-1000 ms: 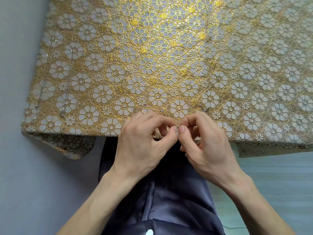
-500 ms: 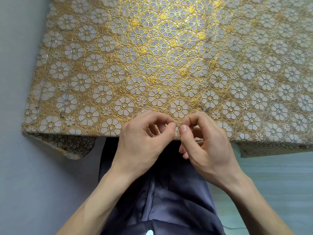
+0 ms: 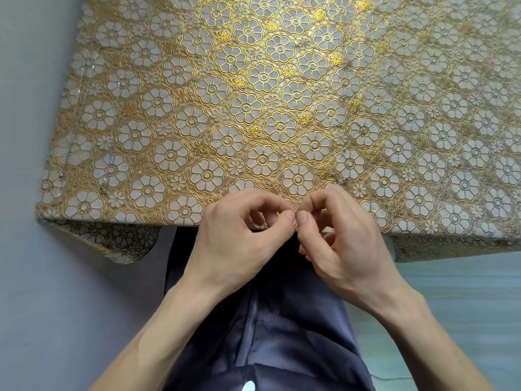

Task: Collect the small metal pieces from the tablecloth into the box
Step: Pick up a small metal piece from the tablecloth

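Metal piece (image 3: 295,217) between facing fingertips (image 3: 289,214)

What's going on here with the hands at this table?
A person is at the near edge of a table covered by a gold flowered tablecloth. The left hand and right hand meet fingertip to fingertip, both pinching what looks like a tiny metal piece between them. A few loose pieces lie scattered on the cloth. No box is in view.
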### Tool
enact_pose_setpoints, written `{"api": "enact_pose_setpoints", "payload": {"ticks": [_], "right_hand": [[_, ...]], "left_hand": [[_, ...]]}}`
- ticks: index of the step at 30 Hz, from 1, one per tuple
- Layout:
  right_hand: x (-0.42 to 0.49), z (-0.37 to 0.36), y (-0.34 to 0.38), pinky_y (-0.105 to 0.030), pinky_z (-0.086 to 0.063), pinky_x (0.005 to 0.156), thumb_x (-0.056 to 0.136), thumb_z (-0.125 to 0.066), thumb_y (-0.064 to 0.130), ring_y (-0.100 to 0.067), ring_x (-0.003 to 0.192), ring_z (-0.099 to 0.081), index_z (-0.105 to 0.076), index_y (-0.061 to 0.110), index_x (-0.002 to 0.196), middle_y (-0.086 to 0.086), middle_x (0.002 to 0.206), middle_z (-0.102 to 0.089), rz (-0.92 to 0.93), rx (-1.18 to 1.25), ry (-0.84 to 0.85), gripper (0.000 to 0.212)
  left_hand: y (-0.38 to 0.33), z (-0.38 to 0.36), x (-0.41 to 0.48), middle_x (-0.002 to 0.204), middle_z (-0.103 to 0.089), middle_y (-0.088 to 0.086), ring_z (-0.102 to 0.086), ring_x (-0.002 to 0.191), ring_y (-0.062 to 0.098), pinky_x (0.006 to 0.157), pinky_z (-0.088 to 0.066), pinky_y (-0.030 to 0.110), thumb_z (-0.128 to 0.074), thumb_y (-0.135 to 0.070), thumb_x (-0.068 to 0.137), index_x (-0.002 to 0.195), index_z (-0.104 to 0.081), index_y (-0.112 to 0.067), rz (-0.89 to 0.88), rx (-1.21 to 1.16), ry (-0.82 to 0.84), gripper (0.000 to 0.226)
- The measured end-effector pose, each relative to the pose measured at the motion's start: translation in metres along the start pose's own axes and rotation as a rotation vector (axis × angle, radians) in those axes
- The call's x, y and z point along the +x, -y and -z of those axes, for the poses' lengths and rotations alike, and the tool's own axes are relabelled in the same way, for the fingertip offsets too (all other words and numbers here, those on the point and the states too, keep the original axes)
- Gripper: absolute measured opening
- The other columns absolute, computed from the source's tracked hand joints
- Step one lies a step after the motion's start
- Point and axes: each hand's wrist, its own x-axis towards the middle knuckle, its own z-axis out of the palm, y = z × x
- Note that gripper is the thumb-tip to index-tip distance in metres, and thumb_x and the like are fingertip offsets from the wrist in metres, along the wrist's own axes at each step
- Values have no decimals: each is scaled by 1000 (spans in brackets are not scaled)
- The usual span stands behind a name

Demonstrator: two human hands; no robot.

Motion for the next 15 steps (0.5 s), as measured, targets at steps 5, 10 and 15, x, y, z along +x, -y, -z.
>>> {"api": "enact_pose_setpoints", "payload": {"ticks": [5,10,15], "right_hand": [[0,1,-1,-17,-46,58,97,-52,30,-10,68,-62,-53,20,94,17,90,-49,-21,5,0,10],[1,3,-1,-20,-48,57,96,-52,29,-9,69,-62,-54,20,95,17,89,-49,-6,-11,9,10],[0,4,-1,-27,-50,55,95,-52,29,-10,67,-60,-55,16,92,14,87,-49,8,-26,20,14]], "left_hand": [[1,1,1,78,-71,-11,-62,69,13,63,-45,18,-64,-51,76,79,-74,-34,13,-36,24,21],[-1,2,2,77,-70,-11,-62,69,13,62,-44,15,-64,-52,76,79,-74,-35,21,-34,35,20],[-3,3,3,75,-70,-11,-63,69,14,62,-44,15,-70,-43,78,78,-75,-35,43,-24,60,9]]}}
